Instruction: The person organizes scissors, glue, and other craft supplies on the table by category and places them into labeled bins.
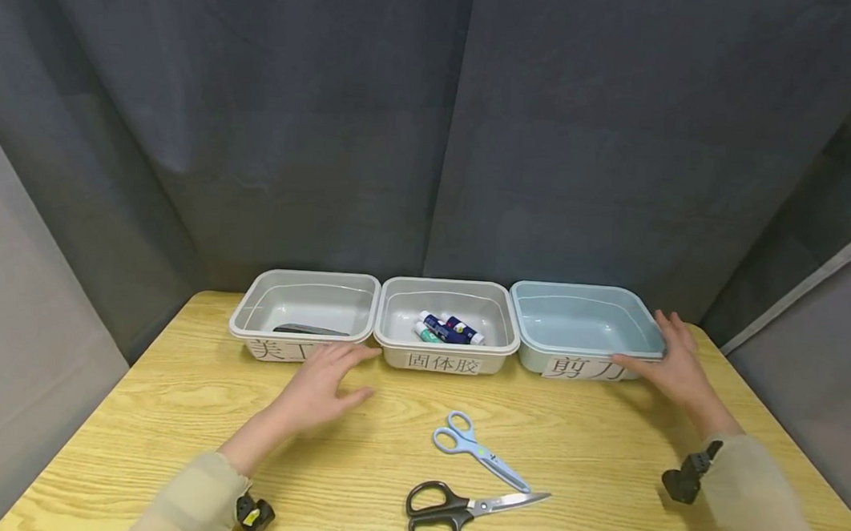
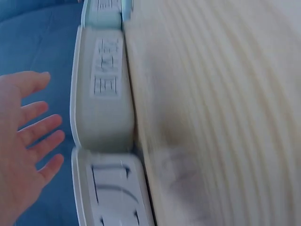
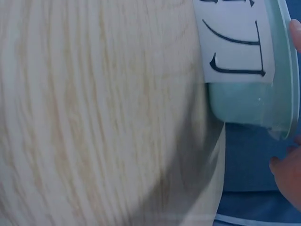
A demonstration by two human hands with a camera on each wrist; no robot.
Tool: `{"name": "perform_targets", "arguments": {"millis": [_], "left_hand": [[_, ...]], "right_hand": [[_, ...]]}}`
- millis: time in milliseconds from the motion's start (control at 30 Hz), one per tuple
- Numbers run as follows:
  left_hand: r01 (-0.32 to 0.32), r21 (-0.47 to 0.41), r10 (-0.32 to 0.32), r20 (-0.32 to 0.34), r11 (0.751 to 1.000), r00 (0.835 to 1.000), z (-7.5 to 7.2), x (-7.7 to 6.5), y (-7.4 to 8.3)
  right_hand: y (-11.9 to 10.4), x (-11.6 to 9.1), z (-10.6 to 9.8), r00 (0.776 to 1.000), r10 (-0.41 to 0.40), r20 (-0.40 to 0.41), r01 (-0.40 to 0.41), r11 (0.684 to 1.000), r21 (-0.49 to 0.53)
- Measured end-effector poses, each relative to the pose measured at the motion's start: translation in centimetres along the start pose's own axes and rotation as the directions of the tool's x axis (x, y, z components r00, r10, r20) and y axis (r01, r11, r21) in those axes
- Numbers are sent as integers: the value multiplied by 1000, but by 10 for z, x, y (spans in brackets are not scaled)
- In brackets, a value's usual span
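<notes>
My left hand (image 1: 318, 388) hovers over the front of the left grey bin (image 1: 272, 297), fingers spread and holding nothing; in the left wrist view its fingers are apart from the bins. My right hand (image 1: 680, 371) reaches around the right front corner of the light blue bin (image 1: 575, 313), thumb at the front rim and fingers along the right side. In the right wrist view the fingers (image 3: 289, 169) are only partly visible, past the bin's corner. Light blue scissors (image 1: 468, 443) and black-handled scissors (image 1: 458, 508) lie on the table between the hands.
The middle grey bin (image 1: 449, 287) contains several glue sticks (image 1: 442, 329). A dark, flat object (image 1: 310, 329) lies in the left bin. All three bins stand side by side at the far edge of the wooden table (image 1: 388, 424), labelled in front. Behind hangs a dark grey curtain (image 1: 331, 132).
</notes>
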State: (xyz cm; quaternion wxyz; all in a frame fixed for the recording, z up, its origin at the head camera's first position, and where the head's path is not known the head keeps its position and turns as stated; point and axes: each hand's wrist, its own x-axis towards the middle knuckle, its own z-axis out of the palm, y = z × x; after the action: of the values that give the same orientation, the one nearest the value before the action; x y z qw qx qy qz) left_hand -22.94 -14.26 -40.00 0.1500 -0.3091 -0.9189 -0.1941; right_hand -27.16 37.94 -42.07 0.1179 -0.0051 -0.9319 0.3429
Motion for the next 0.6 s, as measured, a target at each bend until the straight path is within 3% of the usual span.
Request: {"name": "perform_targets", "arguments": {"millis": [133, 267, 467, 600], "left_hand": [[-30, -41, 34, 92, 999, 995, 5, 0, 20], [-97, -90, 113, 201, 991, 973, 12, -1, 41], [-203, -165, 248, 332, 965, 910, 25, -8, 70], [-261, -169, 308, 400, 950, 863, 32, -13, 84]], "right_hand": [[8, 2, 0, 999, 33, 11, -33, 999, 17], [11, 2, 0, 999, 42, 33, -44, 997, 61], [10, 1, 0, 995, 44, 94, -58, 986, 153], [11, 0, 1, 995, 24, 95, -41, 982, 182]]}}
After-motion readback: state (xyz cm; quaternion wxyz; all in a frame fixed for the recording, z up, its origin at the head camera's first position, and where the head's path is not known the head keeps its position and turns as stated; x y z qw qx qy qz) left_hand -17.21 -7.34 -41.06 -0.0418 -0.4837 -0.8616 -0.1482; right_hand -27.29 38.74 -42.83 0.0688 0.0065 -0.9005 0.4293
